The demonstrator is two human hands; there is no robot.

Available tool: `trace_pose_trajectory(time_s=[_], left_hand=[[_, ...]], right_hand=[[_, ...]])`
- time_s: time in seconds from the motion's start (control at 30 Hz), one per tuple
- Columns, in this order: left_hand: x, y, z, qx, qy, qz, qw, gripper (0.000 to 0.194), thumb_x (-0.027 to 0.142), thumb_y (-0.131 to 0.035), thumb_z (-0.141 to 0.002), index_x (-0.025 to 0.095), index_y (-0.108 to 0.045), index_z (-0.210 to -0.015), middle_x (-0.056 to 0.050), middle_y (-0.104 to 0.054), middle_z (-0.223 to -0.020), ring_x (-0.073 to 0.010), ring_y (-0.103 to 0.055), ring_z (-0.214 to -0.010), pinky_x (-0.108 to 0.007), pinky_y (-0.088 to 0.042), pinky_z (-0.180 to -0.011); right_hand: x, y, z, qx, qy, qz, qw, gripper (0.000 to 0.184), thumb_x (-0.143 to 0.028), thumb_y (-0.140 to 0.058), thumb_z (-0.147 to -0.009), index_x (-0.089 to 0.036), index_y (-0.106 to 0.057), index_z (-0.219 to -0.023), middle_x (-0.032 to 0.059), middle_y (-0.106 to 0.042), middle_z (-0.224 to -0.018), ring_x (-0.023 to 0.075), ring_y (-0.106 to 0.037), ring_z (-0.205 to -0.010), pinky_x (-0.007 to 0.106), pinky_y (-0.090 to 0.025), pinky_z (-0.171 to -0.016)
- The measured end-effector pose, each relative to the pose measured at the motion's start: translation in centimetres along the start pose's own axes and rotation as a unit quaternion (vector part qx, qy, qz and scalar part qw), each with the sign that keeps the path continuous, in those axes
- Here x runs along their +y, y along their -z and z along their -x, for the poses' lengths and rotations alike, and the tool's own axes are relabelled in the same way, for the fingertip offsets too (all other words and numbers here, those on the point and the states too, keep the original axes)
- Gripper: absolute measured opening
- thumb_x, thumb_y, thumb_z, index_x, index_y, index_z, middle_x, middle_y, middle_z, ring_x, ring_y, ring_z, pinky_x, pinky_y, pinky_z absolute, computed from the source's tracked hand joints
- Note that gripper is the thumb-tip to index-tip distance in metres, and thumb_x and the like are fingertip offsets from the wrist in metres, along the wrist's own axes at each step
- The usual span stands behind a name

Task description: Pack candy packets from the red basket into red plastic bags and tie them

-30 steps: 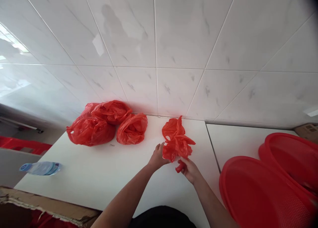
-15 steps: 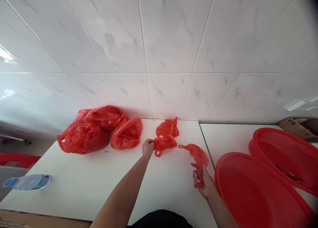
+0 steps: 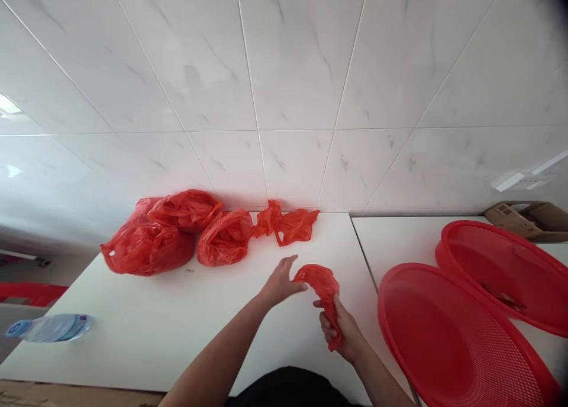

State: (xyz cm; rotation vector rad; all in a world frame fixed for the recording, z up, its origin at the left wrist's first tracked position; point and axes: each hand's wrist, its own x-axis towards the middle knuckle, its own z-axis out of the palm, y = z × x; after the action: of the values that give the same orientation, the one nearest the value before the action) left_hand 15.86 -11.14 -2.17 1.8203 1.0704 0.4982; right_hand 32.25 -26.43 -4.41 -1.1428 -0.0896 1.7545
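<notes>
A crumpled red plastic bag (image 3: 322, 280) is bunched in the right hand (image 3: 346, 333), above the white table (image 3: 177, 324) near the person's body. The fingers close around its narrow lower part; the wider upper part rises out of the grip and bends over toward the left hand (image 3: 280, 284). That hand is spread wide, thumb apart from the fingers, right at the bag's drooping end; whether it touches the plastic I cannot tell.

Beyond the hands, toward the wall, a flat, rumpled red bag (image 3: 296, 226) lies on the table, with a smaller twisted red piece (image 3: 268, 219) beside it. Left of these sits a rounded red bundle (image 3: 225, 238), next to a bigger heap of red bags (image 3: 153, 247). A clear bottle with a blue cap (image 3: 55, 328) lies on its side near the table's left edge, and cardboard (image 3: 66, 393) shows along the near edge.

To the right, past a dark seam, a second white tabletop (image 3: 408, 235) carries two round red mesh baskets (image 3: 430, 336), one partly behind the other, the farther one with something small inside. An open cardboard box (image 3: 523, 220) stands behind them. Glossy, grey-veined white tiles (image 3: 293, 70) cover the wall behind, with light reflected at the far left.
</notes>
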Motion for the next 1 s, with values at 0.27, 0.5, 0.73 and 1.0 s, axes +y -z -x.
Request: trace_pose_trajectory(time_s=[0.27, 0.5, 0.73, 1.0], left_hand=[[-2.3, 0.6, 2.5, 0.028, 0.117, -0.042, 0.992, 0.022, 0.005, -0.048, -0.069, 0.020, -0.064, -0.073, 0.000, -0.063, -0.069, -0.0145, -0.057, -0.065, -0.025, -0.042, -0.061], [-3.1, 2.0, 3.9, 0.113, 0.158, 0.005, 0.981, 0.020, 0.005, -0.048, -0.069, 0.019, -0.060, -0.076, -0.001, -0.063, -0.076, -0.0137, -0.056, -0.071, -0.024, -0.042, -0.065], [-1.6, 0.6, 4.1, 0.094, 0.170, 0.075, 0.978, 0.008, 0.013, -0.054, -0.070, 0.019, -0.058, -0.073, -0.001, -0.061, -0.069, -0.0134, -0.055, -0.063, -0.023, -0.041, -0.057], [1.8, -0.8, 6.0, -0.064, 0.123, 0.358, 0.923, 0.019, 0.027, -0.072, -0.068, 0.017, -0.058, -0.075, -0.001, -0.061, -0.075, -0.0148, -0.058, -0.071, -0.029, -0.048, -0.071]], right_hand=[[-0.4, 2.2, 2.8, 0.021, 0.040, 0.261, 0.964, 0.027, -0.042, -0.067, -0.074, -0.019, -0.057, -0.086, -0.0069, -0.042, -0.059, 0.0056, -0.031, -0.049, 0.019, -0.024, -0.046], [-3.0, 5.9, 2.6, 0.188, 0.133, 0.420, 0.878, 0.029, -0.048, -0.053, -0.080, -0.020, -0.059, -0.081, -0.0023, -0.051, -0.064, 0.0121, -0.047, -0.055, 0.025, -0.036, -0.052], [-3.2, -1.6, 4.3, 0.219, 0.348, 0.482, 0.774, 0.037, -0.044, -0.048, -0.085, -0.022, -0.061, -0.112, 0.0097, -0.062, -0.117, 0.0233, -0.060, -0.103, 0.034, -0.049, -0.085], [-0.5, -5.4, -2.1, 0.098, 0.283, 0.491, 0.818, 0.032, -0.037, -0.036, -0.089, -0.018, -0.062, -0.095, 0.0073, -0.067, -0.094, 0.0229, -0.062, -0.088, 0.035, -0.049, -0.077]])
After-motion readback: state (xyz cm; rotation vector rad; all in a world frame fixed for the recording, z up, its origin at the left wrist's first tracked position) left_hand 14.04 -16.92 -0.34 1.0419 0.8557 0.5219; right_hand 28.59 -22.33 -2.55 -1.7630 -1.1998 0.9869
